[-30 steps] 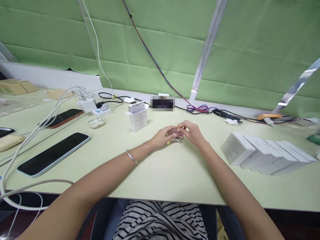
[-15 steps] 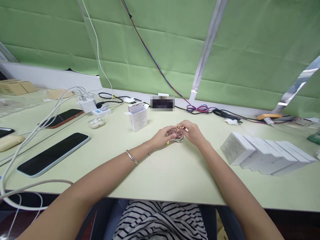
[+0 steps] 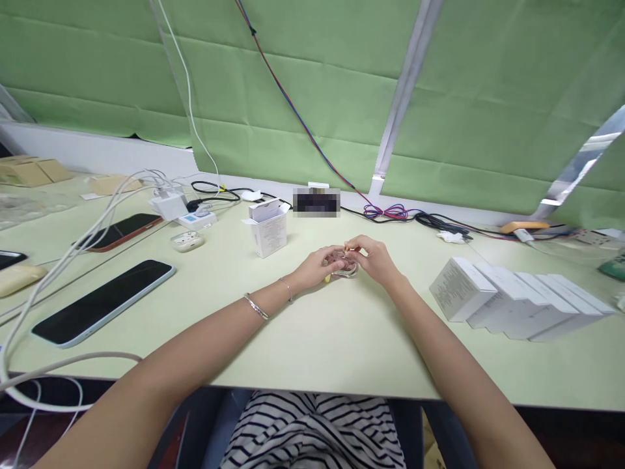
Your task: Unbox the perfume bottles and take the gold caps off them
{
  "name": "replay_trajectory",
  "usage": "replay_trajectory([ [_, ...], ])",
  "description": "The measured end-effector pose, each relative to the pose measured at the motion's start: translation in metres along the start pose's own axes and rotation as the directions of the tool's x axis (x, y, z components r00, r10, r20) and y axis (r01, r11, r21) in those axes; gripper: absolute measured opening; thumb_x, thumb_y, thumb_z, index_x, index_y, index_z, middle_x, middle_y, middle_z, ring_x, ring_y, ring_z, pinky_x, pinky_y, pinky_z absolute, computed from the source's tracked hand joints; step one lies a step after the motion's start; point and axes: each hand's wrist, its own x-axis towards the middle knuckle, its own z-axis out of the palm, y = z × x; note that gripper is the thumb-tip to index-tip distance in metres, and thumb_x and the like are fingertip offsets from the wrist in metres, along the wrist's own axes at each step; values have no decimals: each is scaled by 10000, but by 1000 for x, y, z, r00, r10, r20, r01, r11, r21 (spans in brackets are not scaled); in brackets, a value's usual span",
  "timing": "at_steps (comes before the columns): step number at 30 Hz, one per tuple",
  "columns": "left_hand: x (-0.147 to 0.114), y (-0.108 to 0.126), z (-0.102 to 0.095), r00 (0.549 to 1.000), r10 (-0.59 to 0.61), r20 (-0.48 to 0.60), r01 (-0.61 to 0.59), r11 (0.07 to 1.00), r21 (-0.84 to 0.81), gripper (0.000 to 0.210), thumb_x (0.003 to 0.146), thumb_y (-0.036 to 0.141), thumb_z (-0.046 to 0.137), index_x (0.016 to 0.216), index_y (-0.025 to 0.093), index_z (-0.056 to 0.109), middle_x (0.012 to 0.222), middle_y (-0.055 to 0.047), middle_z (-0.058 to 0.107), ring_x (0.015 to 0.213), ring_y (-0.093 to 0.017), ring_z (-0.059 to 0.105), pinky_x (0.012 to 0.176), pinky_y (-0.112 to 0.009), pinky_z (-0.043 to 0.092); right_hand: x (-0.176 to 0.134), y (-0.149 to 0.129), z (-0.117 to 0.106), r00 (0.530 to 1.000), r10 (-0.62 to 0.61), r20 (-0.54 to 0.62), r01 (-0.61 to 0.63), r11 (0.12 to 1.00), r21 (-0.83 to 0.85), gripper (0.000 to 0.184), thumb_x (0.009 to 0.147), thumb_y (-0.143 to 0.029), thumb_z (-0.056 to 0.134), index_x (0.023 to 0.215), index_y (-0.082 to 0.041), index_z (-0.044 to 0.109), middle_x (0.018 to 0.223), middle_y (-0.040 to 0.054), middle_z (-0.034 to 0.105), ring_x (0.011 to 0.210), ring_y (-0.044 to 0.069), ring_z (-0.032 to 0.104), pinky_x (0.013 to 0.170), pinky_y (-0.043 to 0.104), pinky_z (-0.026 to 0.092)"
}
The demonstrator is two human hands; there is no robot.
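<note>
Near the middle of the table, both hands work close together on a small clear, pinkish-brown thing whose kind I cannot make out. It looks shiny, with a rounded, looped edge toward me. My left hand is closed on its left side, thumb in front. A bit of yellow shows below that hand. On the other side, my right hand pinches a tiny orange-gold piece at the thing's top. The fingertips hide much of both.
An open white box stands beyond my left hand. Several white boxes lean in a row at right. Phones, an earbud case and white cables lie at left. Dark cables run along the back edge.
Both hands keep almost the same place and grip. The whole view has shifted very slightly; nothing has been let go.
</note>
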Motion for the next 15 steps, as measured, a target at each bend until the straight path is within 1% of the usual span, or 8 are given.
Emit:
replay_trajectory([
  [4, 0, 0, 0, 1000, -2, -10, 2, 1000, 23, 497, 800, 465, 511, 1212, 190, 485, 1142, -70, 595, 950, -209, 579, 838, -329, 441, 0, 1, 0, 1000, -3, -4, 3, 1000, 8, 56, 758, -172, 550, 792, -199, 584, 795, 32, 635, 720, 155, 590, 691, 307, 489],
  [8, 0, -1, 1, 1000, 5, 1, -5, 1000, 0, 482, 804, 449, 510, 1214, 197, 477, 1141, -61, 595, 963, -204, 575, 849, -327, 440, -3, 2, 2, 1000, -27, -13, 27, 999, -40, 75, 778, -177, 535, 825, -205, 586, 815, 42, 638, 768, 170, 595, 703, 317, 489],
  [12, 0, -2, 1, 1000, 1, 14, -1, 1000, 9, 475, 810, 448, 496, 1213, 197, 473, 1136, -60, 589, 952, -205, 569, 845, -337, 444, -10, 4, 8, 996, -75, -54, 71, 994, -87, 146, 813, -188, 492, 931, -211, 575, 913, 69, 636, 871, 190, 584, 737, 340, 491],
  [15, -1, -2, 1, 999, 37, 9, -38, 998, 40, 471, 818, 436, 487, 1226, 204, 456, 1170, -70, 546, 979, -206, 550, 865, -344, 435, -16, 6, 13, 994, -69, -84, 61, 994, -96, 204, 842, -223, 454, 1021, -222, 552, 986, 79, 624, 910, 197, 575, 778, 365, 480],
])
